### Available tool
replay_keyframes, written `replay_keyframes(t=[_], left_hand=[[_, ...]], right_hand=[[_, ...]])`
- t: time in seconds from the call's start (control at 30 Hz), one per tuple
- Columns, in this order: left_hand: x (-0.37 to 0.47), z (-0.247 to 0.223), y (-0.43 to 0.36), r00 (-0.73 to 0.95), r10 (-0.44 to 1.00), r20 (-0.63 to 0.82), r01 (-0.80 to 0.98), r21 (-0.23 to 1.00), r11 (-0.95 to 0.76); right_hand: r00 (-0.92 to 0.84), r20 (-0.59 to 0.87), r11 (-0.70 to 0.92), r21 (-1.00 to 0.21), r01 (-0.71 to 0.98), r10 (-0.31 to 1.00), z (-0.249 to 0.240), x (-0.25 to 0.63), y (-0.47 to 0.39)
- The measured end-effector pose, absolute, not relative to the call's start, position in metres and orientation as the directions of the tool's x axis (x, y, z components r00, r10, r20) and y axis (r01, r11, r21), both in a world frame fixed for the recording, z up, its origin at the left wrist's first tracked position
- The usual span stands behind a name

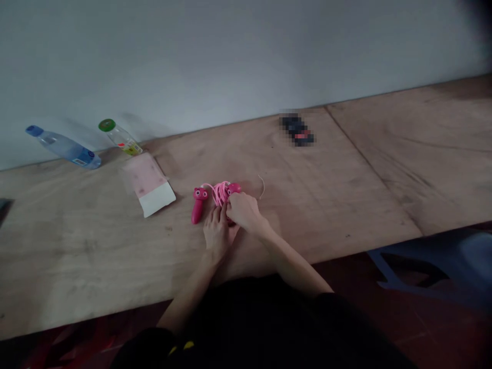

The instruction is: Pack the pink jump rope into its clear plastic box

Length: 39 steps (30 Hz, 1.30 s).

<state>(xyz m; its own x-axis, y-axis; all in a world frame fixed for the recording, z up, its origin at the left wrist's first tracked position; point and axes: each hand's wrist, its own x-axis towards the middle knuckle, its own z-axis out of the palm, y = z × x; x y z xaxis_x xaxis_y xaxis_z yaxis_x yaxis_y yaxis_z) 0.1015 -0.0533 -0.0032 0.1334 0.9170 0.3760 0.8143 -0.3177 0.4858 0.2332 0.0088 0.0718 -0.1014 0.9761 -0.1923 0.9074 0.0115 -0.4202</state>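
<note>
A pink jump rope (220, 192) lies on the wooden table, its cord gathered in a coil. One handle (197, 209), topped with an animal face, rests free to the left of the coil. The other handle (234, 188) has a similar face and is partly hidden by my right hand (245, 209), which is closed on the rope near it. My left hand (216, 233) is at the near side of the coil, its fingers bent onto the cord. What lies under the fingers is hidden.
A pink and white packet (157, 197) lies left on the table (96, 246). Behind it lean a blue-capped bottle (67, 148) and a green-capped bottle (121, 138) near the wall. A thin white string (263, 187) and a blurred dark object (296, 129) lie to the right. A blue stool (430, 271) stands below.
</note>
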Motion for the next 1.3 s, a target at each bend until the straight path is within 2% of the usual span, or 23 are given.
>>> replay_keyframes(t=[0.07,0.13,0.23,0.3,0.4,0.53,0.7,0.83,0.9,1.0,1.1,1.3], left_hand=[[0.103,0.000,-0.048,0.136,0.925,0.356,0.822,0.480,-0.305],[0.103,0.006,-0.042,0.147,0.940,0.308,0.832,0.475,-0.286],[0.103,0.018,-0.033,0.192,0.970,0.151,0.874,0.423,-0.239],[0.105,0.028,-0.029,0.235,0.972,0.016,0.915,0.333,-0.227],[0.108,0.044,-0.025,0.252,0.959,-0.133,0.956,0.189,-0.225],[0.105,0.061,-0.024,0.276,0.940,-0.202,0.959,0.128,-0.254],[0.090,0.065,-0.027,0.373,0.915,-0.154,0.920,0.189,-0.344],[0.084,0.052,-0.037,0.333,0.943,-0.027,0.912,0.266,-0.314],[0.085,0.044,-0.042,0.330,0.941,0.079,0.883,0.326,-0.337],[0.087,0.035,-0.048,0.314,0.919,0.239,0.823,0.414,-0.389],[0.087,0.029,-0.054,0.299,0.903,0.308,0.787,0.455,-0.416],[0.075,0.011,-0.067,0.270,0.886,0.377,0.783,0.449,-0.430]], right_hand=[[-0.205,-0.214,0.077,-0.489,0.869,0.955,0.074,0.247,0.015],[-0.262,-0.173,0.124,-0.562,0.818,0.949,0.073,0.269,0.018],[-0.147,-0.060,0.075,-0.641,0.764,0.987,0.062,0.308,0.011],[-0.055,-0.018,0.033,-0.607,0.794,0.998,0.052,0.333,0.001],[-0.119,0.037,0.119,-0.576,0.809,0.992,0.038,0.360,-0.016],[-0.164,0.092,0.187,-0.560,0.807,0.982,0.026,0.371,-0.024],[-0.090,0.199,0.193,-0.595,0.780,0.976,0.021,0.369,-0.019],[0.142,0.290,0.140,-0.763,0.631,0.946,0.023,0.346,-0.025],[0.166,0.294,0.146,-0.799,0.584,0.941,0.026,0.325,-0.029],[0.059,0.340,0.224,-0.730,0.646,0.939,0.027,0.293,-0.028],[-0.086,0.361,0.313,-0.640,0.702,0.929,0.027,0.269,-0.021],[-0.153,0.257,0.263,-0.476,0.839,0.954,0.038,0.245,-0.016]])
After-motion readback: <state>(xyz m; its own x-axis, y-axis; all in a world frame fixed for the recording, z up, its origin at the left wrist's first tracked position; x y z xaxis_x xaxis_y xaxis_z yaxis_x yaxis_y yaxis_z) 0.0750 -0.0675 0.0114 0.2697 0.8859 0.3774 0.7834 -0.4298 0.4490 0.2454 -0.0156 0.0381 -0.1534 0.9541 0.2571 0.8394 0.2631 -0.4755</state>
